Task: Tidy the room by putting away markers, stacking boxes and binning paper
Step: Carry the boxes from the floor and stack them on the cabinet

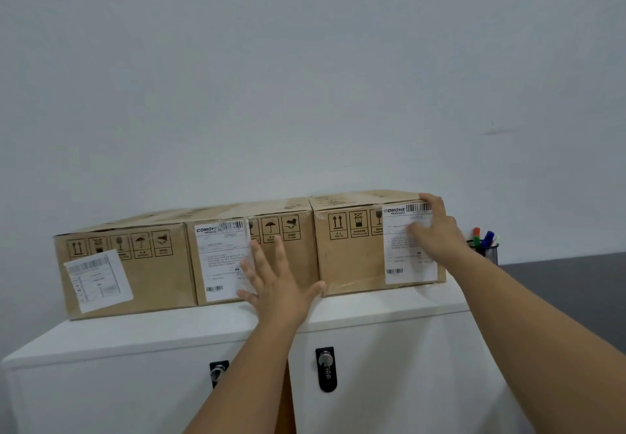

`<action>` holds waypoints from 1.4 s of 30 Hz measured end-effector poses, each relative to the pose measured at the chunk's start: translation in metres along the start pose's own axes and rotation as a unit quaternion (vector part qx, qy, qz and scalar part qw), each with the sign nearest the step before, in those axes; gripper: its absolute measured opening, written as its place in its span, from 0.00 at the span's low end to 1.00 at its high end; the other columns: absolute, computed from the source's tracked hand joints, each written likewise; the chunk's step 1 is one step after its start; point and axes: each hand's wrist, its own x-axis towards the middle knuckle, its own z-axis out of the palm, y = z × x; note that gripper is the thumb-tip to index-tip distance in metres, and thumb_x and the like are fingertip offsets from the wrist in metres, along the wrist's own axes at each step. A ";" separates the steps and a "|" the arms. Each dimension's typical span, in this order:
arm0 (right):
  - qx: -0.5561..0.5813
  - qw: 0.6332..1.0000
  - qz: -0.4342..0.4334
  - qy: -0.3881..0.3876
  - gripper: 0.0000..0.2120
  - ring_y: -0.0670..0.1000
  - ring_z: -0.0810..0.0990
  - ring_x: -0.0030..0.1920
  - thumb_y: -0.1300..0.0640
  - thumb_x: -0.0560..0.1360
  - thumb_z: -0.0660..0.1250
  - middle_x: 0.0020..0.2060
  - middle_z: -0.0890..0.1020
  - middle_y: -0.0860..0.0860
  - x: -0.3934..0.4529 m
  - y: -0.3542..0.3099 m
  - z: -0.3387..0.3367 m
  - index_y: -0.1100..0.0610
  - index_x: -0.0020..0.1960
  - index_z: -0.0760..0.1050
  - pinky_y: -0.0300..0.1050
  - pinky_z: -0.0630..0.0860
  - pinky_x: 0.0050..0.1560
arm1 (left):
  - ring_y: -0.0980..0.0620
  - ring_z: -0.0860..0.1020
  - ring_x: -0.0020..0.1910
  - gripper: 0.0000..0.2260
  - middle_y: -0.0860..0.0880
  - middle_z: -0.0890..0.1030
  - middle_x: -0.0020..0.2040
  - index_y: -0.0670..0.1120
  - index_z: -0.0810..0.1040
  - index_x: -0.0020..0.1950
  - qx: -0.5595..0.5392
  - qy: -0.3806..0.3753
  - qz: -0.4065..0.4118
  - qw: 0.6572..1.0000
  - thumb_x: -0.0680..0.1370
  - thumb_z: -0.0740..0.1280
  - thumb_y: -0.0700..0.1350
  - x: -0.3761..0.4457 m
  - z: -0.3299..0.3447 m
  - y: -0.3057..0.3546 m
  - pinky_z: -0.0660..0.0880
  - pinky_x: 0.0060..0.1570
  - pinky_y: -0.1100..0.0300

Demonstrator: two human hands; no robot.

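Box-stacking step: left hand (274,284) and right hand (435,230), fingers spread, press brown cardboard boxes (352,257); next needs a lifting grip.

White cabinet top here, serving as the counter (372,301), running along a pale wall. Three brown cardboard boxes sit on it in a row, side by side and touching: the left box (135,284) with a white label stuck on crooked, the middle box (288,257) with a shipping label on its front, and the right box (352,257), also labelled and set slightly further back. Just beside the right box, at the far right, stands a black mesh pen cup (489,252) with coloured markers (482,237) poking out of it.
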 end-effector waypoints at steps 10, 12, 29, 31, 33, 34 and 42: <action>-0.037 0.999 0.023 0.023 0.49 0.62 0.73 0.54 0.40 0.64 0.78 0.61 0.65 0.57 0.004 0.000 0.028 0.35 0.73 0.48 0.53 0.70 0.49 | 0.36 0.28 0.73 0.52 0.48 0.15 0.67 0.62 0.22 0.71 -0.008 -0.016 0.006 1.000 0.77 0.69 0.49 0.003 0.005 -0.001 0.47 0.74 0.35; -0.036 0.998 0.031 0.032 0.49 0.64 0.74 0.58 0.40 0.63 0.78 0.63 0.66 0.58 0.005 -0.002 0.031 0.35 0.72 0.48 0.53 0.70 0.49 | 0.36 0.27 0.73 0.51 0.48 0.14 0.67 0.62 0.22 0.71 -0.009 -0.019 0.007 1.000 0.77 0.68 0.48 0.003 0.005 -0.002 0.47 0.73 0.36; -0.150 0.970 -0.184 0.053 0.13 0.61 0.59 0.71 0.53 0.75 0.63 0.71 0.65 0.54 -0.088 -0.059 0.079 0.52 0.58 0.78 0.58 0.59 0.70 | 0.44 0.36 0.78 0.35 0.52 0.33 0.79 0.54 0.44 0.80 0.110 -0.038 0.059 0.991 0.79 0.60 0.59 -0.062 -0.078 -0.107 0.38 0.72 0.33; -0.162 0.967 -0.193 0.026 0.12 0.61 0.63 0.69 0.54 0.75 0.62 0.68 0.69 0.55 -0.111 -0.074 0.098 0.51 0.54 0.80 0.55 0.59 0.69 | 0.43 0.37 0.78 0.35 0.51 0.34 0.79 0.53 0.47 0.80 0.141 -0.042 0.034 0.989 0.79 0.62 0.57 -0.091 -0.095 -0.155 0.40 0.72 0.34; -0.149 0.964 -0.219 -0.004 0.12 0.60 0.65 0.68 0.54 0.75 0.61 0.65 0.71 0.57 -0.139 -0.091 0.123 0.53 0.53 0.81 0.54 0.61 0.69 | 0.43 0.38 0.79 0.34 0.51 0.35 0.79 0.53 0.49 0.80 0.169 -0.057 -0.012 0.984 0.79 0.63 0.56 -0.122 -0.116 -0.209 0.41 0.73 0.35; -0.134 0.963 -0.234 -0.021 0.12 0.60 0.65 0.67 0.55 0.75 0.61 0.64 0.72 0.58 -0.152 -0.098 0.135 0.54 0.53 0.81 0.53 0.61 0.69 | 0.43 0.38 0.79 0.34 0.50 0.36 0.80 0.53 0.50 0.80 0.181 -0.068 -0.038 0.980 0.79 0.63 0.56 -0.138 -0.127 -0.235 0.42 0.73 0.35; -0.099 0.914 -0.289 -0.265 0.11 0.63 0.71 0.60 0.56 0.76 0.62 0.55 0.78 0.58 -0.290 -0.160 0.265 0.53 0.50 0.82 0.56 0.72 0.61 | 0.45 0.45 0.79 0.28 0.49 0.40 0.80 0.53 0.61 0.76 0.178 -0.099 -0.258 0.944 0.78 0.65 0.55 -0.288 -0.206 -0.417 0.48 0.75 0.39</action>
